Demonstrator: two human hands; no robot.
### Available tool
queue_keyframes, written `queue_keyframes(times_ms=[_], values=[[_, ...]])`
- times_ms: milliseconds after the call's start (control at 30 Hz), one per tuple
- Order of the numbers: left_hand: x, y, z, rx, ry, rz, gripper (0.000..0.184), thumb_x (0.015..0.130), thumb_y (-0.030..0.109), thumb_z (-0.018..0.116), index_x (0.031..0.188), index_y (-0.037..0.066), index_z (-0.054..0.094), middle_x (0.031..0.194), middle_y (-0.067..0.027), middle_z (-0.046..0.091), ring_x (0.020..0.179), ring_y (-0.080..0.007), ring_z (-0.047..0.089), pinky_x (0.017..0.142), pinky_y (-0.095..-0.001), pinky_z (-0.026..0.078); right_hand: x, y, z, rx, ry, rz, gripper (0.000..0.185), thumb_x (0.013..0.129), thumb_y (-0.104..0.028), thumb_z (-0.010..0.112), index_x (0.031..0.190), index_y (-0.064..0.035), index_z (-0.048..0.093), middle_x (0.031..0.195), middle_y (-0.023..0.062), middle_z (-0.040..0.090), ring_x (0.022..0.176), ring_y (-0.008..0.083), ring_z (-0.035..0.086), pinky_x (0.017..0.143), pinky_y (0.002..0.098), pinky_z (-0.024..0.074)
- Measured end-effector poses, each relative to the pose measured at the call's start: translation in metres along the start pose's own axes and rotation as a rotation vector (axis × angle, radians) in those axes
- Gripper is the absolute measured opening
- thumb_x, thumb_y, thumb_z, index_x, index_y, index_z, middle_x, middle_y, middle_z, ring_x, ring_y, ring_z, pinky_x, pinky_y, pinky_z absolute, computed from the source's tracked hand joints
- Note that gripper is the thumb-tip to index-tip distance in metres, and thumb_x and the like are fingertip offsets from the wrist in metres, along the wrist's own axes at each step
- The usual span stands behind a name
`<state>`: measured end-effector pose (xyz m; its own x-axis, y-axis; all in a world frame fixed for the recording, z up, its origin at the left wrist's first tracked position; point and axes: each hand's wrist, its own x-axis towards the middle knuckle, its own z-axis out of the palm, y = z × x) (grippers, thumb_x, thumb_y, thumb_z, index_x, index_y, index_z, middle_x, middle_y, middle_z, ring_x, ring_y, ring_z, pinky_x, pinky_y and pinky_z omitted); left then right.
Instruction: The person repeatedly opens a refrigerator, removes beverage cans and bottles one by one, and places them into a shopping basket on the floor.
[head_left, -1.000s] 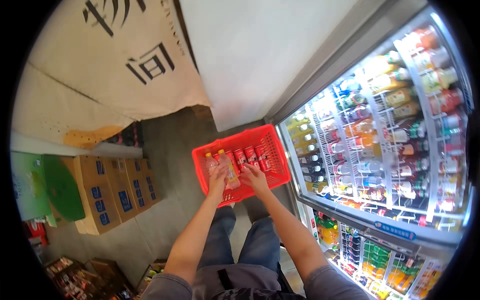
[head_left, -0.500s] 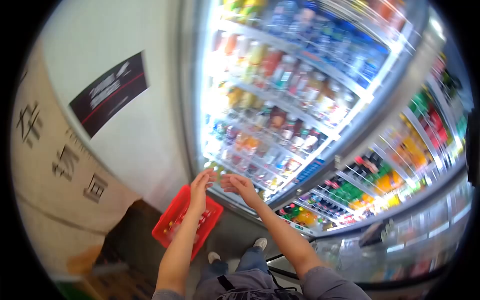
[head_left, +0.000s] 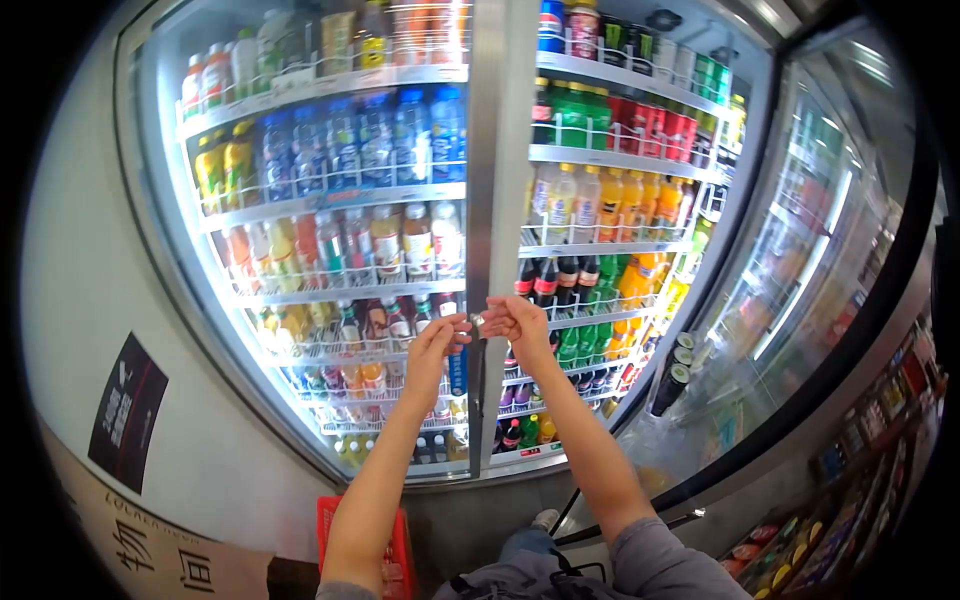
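Observation:
Both my hands are raised in front of a lit drinks cooler, on either side of its dark central door edge (head_left: 483, 200). My left hand (head_left: 433, 350) has its fingers apart, and nothing shows in it. My right hand (head_left: 520, 325) is also spread, with no object visible in it. A small gap lies between the fingertips. Behind my left hand are shelves of bottles, with blue-labelled water bottles (head_left: 375, 145) higher up. Right of the divider stand orange drinks (head_left: 630, 205) and dark cola bottles (head_left: 545, 280).
The red basket (head_left: 397, 550) is on the floor at lower left, partly hidden by my left forearm. An opened glass door (head_left: 770, 300) reaches out on the right. Snack shelves (head_left: 850, 490) stand at lower right. A dark sign (head_left: 127, 415) hangs on the left wall.
My view has swung right from the basket to the cooler. My hands have left the basket and the bottle they were at, and are now raised before the cooler.

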<state>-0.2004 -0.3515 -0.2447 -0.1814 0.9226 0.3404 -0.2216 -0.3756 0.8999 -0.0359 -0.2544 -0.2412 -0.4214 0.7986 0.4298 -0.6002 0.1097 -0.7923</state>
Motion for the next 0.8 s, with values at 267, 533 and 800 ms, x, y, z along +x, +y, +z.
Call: queue_keyframes(times_ms=[267,533,800], values=[[0.07,-0.013,0.104,-0.04,-0.178,0.02,0.035,0.102,0.019,0.048,0.132,0.003,0.054,0.123,-0.0099,0.062,0.109,-0.0156,0.06,0.092,-0.0287,0.047,0.031,-0.092,-0.091,-0.207,0.248,-0.117,0.042,0.099,-0.029,0.056,0.124,0.0035,0.056,0.099,0.0158,0.068,0.08,0.0184,0.07,0.069,0.0274,0.0586],[0.148,-0.059,0.169,-0.045,-0.201,-0.005,0.039,0.101,0.02,0.05,0.137,0.002,0.049,0.128,-0.0106,0.059,0.111,-0.016,0.058,0.095,-0.0285,0.046,0.03,-0.126,-0.137,-0.165,0.286,-0.063,0.043,0.099,-0.026,0.057,0.132,0.0018,0.052,0.108,0.0151,0.066,0.09,0.0213,0.068,0.077,0.0319,0.0588],[0.214,-0.079,0.184,-0.076,-0.134,0.01,0.039,0.101,0.016,0.048,0.137,0.003,0.049,0.131,-0.0102,0.057,0.115,-0.02,0.057,0.098,-0.0325,0.045,0.015,-0.154,-0.211,-0.277,0.352,-0.021,0.043,0.098,-0.022,0.057,0.132,0.0041,0.051,0.112,0.0167,0.065,0.096,0.0229,0.068,0.083,0.0327,0.0571]])
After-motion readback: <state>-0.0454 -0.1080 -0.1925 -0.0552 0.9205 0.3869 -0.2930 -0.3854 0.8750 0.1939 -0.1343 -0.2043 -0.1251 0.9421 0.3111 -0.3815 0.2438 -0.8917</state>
